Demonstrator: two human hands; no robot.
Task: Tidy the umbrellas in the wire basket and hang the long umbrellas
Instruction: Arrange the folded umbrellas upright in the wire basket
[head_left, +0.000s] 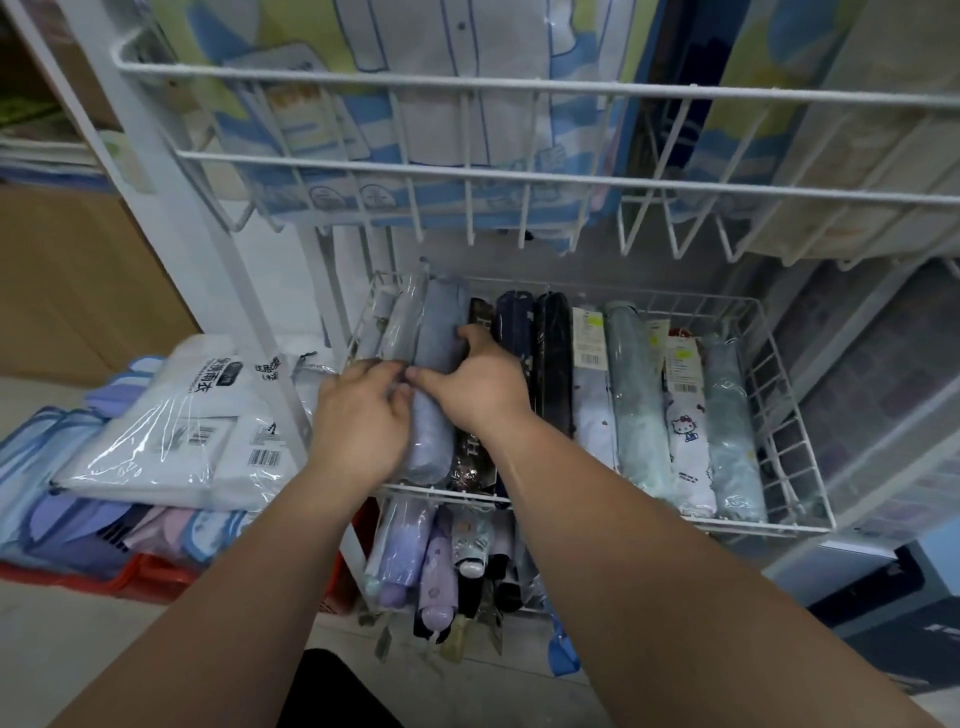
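Observation:
A white wire basket holds several folded umbrellas lying side by side, front to back. At its left end lies a grey-blue folded umbrella in a clear sleeve. My right hand grips that umbrella from the right, fingers curled over its top. On the umbrella's left, my left hand presses its near half and the sleeved umbrella beside it. To the right lie dark, white, pale green and Hello Kitty umbrellas.
A lower wire basket holds purple and dark folded umbrellas. An upper wire shelf with packaged raincoats hangs overhead. Bagged raincoats are stacked on a red crate at the left. Boxes stand at the right.

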